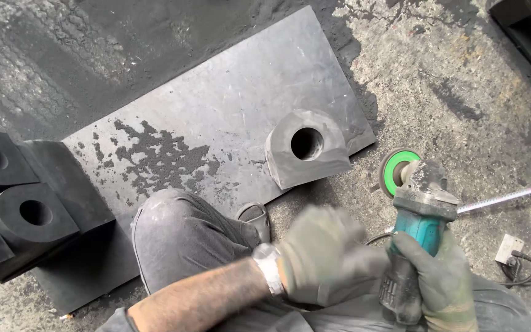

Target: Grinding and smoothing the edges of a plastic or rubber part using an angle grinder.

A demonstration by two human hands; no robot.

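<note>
My right hand, in a grey glove, grips the handle of a teal angle grinder whose green disc points away from me, just off the slab's near right corner. My left hand, also gloved and blurred with motion, hovers next to the grinder's handle with a watch on its wrist; whether it touches the tool I cannot tell. A dark rubber block with a round hole lies on a large grey slab, a little left of the grinder's disc. My knee rests over the slab's near edge.
More black rubber blocks with round holes are stacked at the left. Black dust is scattered on the slab. A white cable and a small plug box lie on the concrete floor at right. A dark beam sits top right.
</note>
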